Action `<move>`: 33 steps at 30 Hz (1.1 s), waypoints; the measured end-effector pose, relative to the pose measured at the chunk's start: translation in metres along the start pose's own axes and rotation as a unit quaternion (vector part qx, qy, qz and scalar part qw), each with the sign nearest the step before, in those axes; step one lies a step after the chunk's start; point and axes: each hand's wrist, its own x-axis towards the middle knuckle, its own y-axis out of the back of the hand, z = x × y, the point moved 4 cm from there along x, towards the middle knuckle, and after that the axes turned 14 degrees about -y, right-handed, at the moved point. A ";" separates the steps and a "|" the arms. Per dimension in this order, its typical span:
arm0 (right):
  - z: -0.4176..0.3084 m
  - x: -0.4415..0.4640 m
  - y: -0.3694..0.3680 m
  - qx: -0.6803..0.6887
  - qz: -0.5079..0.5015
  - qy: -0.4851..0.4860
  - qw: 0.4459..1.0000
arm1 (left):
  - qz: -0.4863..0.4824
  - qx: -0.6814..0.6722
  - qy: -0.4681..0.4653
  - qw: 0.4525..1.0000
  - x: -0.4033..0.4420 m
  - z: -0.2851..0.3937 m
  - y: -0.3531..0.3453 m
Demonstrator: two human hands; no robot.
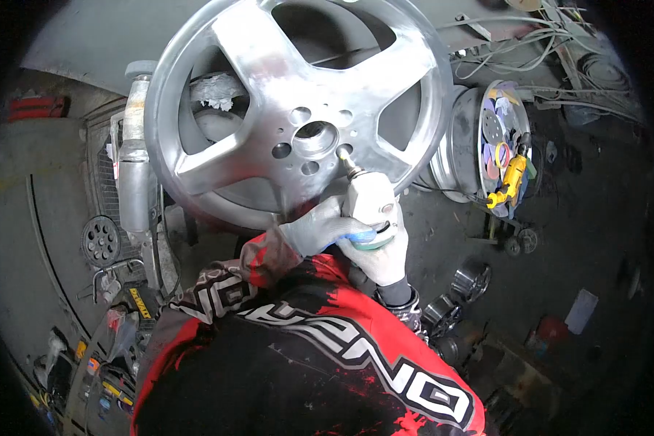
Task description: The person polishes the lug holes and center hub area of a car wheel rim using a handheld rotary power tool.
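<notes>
A bare-metal alloy wheel [269,94] with broad spokes faces me, its centre bore and bolt holes showing. My right hand [386,254], in a pale glove, wraps round the lower body of a white die grinder [372,195]. My left hand [318,225], in a grey glove, closes on the grinder from the left side. The tool's narrow tip meets the wheel at a bolt hole, lower right of the bore. Blue and green parts show between my hands; I cannot tell what they belong to.
At the right, a yellow power tool [512,174] hangs by another wheel rim [454,145] holding coloured sanding discs. A metal cylinder on a stand [134,189] rises left of the wheel. Hoses and cables [545,43] lie upper right. Tools clutter the lower left; dark wheels [472,280] stand lower right.
</notes>
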 end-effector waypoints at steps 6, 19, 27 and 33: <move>-0.005 -0.001 0.000 0.031 0.046 0.005 0.998 | 0.008 0.012 -0.018 1.000 0.007 -0.005 0.009; 0.003 0.002 -0.009 -0.013 0.062 0.031 0.998 | -0.012 -0.005 0.015 1.000 0.006 -0.005 0.014; 0.004 0.006 -0.010 -0.049 0.083 0.083 0.992 | 0.005 -0.007 0.053 0.999 0.003 -0.002 0.019; 0.008 0.000 -0.011 -0.008 0.057 0.030 0.998 | 0.013 0.010 0.024 1.000 -0.001 -0.009 0.016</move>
